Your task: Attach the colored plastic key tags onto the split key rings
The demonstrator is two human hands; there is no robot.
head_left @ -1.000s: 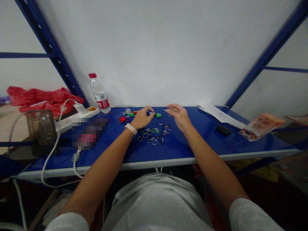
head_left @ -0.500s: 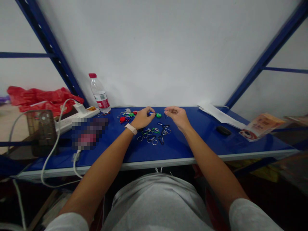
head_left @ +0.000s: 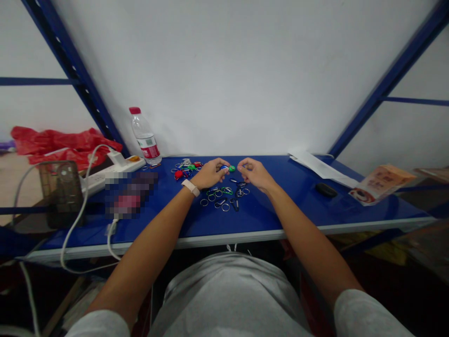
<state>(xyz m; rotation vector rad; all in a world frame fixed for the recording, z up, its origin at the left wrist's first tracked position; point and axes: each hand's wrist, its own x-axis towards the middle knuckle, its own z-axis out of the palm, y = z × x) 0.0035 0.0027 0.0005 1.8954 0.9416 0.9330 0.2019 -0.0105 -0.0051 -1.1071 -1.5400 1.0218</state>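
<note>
My left hand (head_left: 210, 174), with a white wristband on its wrist, has its fingertips on a small round blue tag (head_left: 223, 167) on the blue tabletop (head_left: 280, 210). A round green tag (head_left: 232, 168) lies just right of it. My right hand (head_left: 254, 172) is curled close by, its fingertips beside the green tag; anything between them is too small to see. Loose metal key rings (head_left: 219, 199), some with green or dark parts, lie below my hands. A red-and-metal cluster of key rings (head_left: 184, 169) lies left of my left hand.
A plastic water bottle (head_left: 145, 135) and a white power strip (head_left: 112, 175) with cables stand at the back left, near a red plastic bag (head_left: 66, 145). Right of my hands lie a black oblong object (head_left: 325, 190), white paper (head_left: 319, 168) and a printed box (head_left: 380, 185).
My hands have moved closer together. The blue tag has shifted right under my left fingertips, and my right hand has dropped lower toward the green tag.
</note>
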